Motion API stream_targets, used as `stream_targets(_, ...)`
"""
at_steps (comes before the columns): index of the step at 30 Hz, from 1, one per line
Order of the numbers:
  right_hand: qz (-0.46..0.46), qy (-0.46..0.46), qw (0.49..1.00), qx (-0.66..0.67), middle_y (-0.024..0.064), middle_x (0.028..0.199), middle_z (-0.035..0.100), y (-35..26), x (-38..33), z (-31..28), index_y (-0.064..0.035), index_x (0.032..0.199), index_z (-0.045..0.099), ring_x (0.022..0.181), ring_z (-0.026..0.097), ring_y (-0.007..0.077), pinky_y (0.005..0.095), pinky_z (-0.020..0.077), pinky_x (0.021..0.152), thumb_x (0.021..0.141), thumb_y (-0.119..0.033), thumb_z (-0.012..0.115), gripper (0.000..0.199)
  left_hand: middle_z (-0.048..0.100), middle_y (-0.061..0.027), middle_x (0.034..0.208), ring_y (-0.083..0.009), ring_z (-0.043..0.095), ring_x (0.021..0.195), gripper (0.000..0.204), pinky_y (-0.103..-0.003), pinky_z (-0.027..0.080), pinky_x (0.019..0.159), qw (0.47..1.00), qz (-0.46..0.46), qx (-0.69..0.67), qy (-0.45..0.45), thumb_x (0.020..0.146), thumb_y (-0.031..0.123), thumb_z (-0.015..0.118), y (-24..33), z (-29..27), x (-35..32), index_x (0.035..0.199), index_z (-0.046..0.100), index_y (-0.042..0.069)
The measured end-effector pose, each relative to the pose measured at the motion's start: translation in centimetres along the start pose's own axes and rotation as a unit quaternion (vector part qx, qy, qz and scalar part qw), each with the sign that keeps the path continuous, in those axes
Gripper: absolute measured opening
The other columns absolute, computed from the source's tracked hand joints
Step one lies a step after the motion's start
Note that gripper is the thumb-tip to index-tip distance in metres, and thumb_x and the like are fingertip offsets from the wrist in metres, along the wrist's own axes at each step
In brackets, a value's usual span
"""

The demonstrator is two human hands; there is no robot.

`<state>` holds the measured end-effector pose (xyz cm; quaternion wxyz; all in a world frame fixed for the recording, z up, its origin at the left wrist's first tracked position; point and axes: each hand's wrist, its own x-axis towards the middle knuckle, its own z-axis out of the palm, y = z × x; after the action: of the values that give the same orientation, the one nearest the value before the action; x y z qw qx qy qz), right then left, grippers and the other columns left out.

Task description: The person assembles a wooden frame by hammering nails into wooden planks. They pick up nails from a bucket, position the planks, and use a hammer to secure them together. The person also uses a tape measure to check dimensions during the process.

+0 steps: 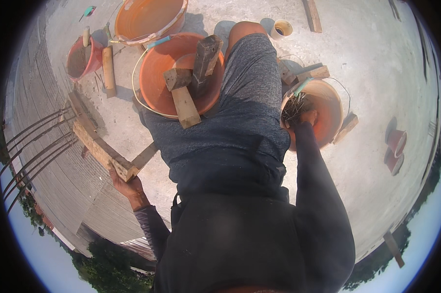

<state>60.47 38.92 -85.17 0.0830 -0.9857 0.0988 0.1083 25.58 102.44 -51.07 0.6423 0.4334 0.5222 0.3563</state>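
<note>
My left hand [127,188] grips the near end of a long wooden plank [96,146] that lies along the concrete slab's edge. My right hand [306,117] reaches into an orange bucket [330,115] on my right and is closed on a bunch of dark nails [293,106]. In front of my knee stands a wide orange basin [157,80] holding several short wood offcuts [186,105]. My grey shorts and dark top fill the middle of the view.
Another orange basin [147,17] sits behind the first. A red bucket [81,58] with tools stands at the left, next to a wood block [108,71]. Steel rebars [35,146] jut past the slab edge. A small cup [281,28] and red containers [395,146] lie about.
</note>
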Motion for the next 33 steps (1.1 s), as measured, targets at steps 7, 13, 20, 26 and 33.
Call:
stream_targets(7, -0.034, -0.037, 0.999, -0.019, 0.0191, 0.113, 0.064, -3.9, -1.7, -7.3, 0.0025, 0.117, 0.063, 0.108, 0.061, 0.0296, 0.0397, 0.0495, 0.091, 0.087, -0.013, 0.065, 0.033, 0.065, -0.006, 0.119, -0.018, 0.066, 0.103, 0.038, -0.036, 0.056, 0.088, 0.999, -0.003, -0.03, -0.034, 0.106, 0.031, 0.06, 0.2, 1.4, -0.6, 0.131, 0.058, 0.003)
stream_targets(13, -0.064, -0.084, 0.994, -0.006, 0.0134, 0.108, 0.065, -6.2, -2.9, -14.5, 0.0, 0.114, 0.062, 0.101, 0.061, 0.023, 0.0367, 0.0494, 0.084, 0.088, -0.014, 0.067, 0.03, 0.064, -0.0048, 0.116, -0.0162, 0.064, 0.103, 0.043, -0.033, 0.054, 0.088, 1.0, -0.004, -0.014, -0.014, 0.104, 0.035, 0.063, 0.9, 2.7, -1.2, 0.131, 0.056, 0.003)
stream_targets(20, -0.075, -0.196, 0.935, 0.286, 0.0067, 0.102, 0.066, -16.3, -2.9, -28.3, -0.0029, 0.112, 0.062, 0.092, 0.061, 0.0153, 0.0331, 0.0494, 0.076, 0.089, -0.014, 0.069, 0.026, 0.068, -0.0105, 0.115, -0.0159, 0.067, 0.103, 0.04, -0.031, 0.055, 0.089, 0.998, -0.026, -0.048, -0.034, 0.101, 0.026, 0.07, 0.6, 2.0, -0.5, 0.128, 0.057, -0.001)
stream_targets(26, -0.185, -0.333, 0.689, 0.616, 0.0026, 0.088, 0.056, -36.0, -6.7, -33.1, -0.0026, 0.107, 0.06, 0.075, 0.054, 0.0116, 0.0279, 0.0473, 0.072, 0.083, 0.003, 0.062, 0.025, 0.069, -0.0146, 0.112, -0.018, 0.069, 0.101, 0.045, -0.031, 0.057, 0.086, 0.995, -0.038, -0.078, -0.057, 0.1, 0.025, 0.072, 1.1, 2.1, -0.2, 0.131, 0.054, -0.002)
stream_targets(33, -0.265, -0.563, 0.542, 0.565, 0.0093, 0.096, 0.066, -52.7, -20.8, -29.3, 0.0006, 0.11, 0.066, 0.086, 0.067, 0.0195, 0.0312, 0.0546, 0.078, 0.08, 0.011, 0.067, 0.032, 0.071, -0.0148, 0.112, -0.018, 0.069, 0.103, 0.046, -0.032, 0.058, 0.087, 0.988, -0.054, -0.128, -0.059, 0.099, 0.026, 0.072, 1.8, 1.9, -1.0, 0.131, 0.055, -0.001)
